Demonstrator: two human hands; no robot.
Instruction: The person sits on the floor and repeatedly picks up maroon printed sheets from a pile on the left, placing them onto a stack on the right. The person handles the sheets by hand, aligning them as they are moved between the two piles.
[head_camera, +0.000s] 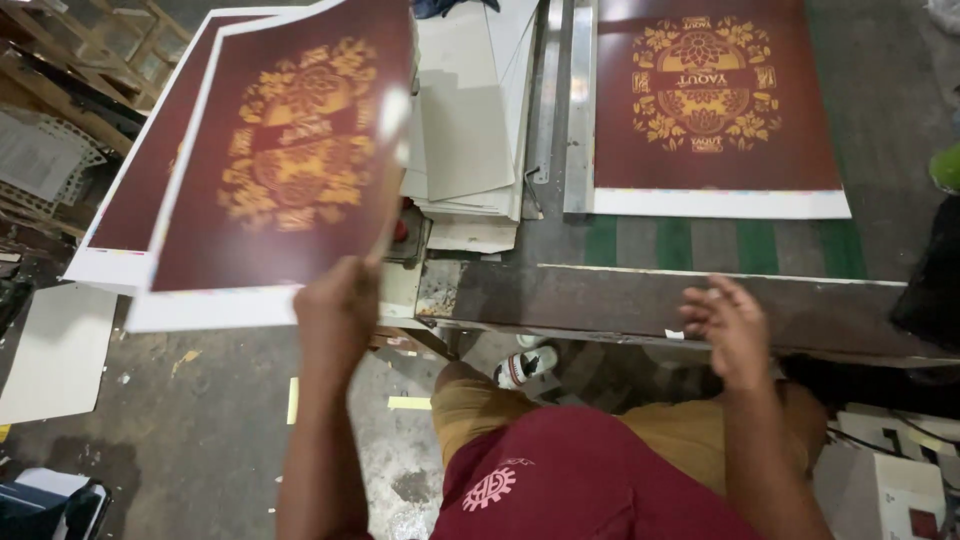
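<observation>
Two maroon printed sheets (270, 160) with gold ornament hang off the bench's (640, 300) left end, pinched at their lower edge by the left hand (335, 300). Right hand (730, 325) rests empty, fingers loosely spread, on the bench's near edge, below another printed sheet (710, 110).

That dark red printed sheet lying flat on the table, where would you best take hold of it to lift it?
Probably by the white bottom margin of the flat sheet, coming from the near table edge where the right hand hovers. The sheet lies flat; that unprinted strip faces the person, while a metal guide rail borders its left side.
</observation>
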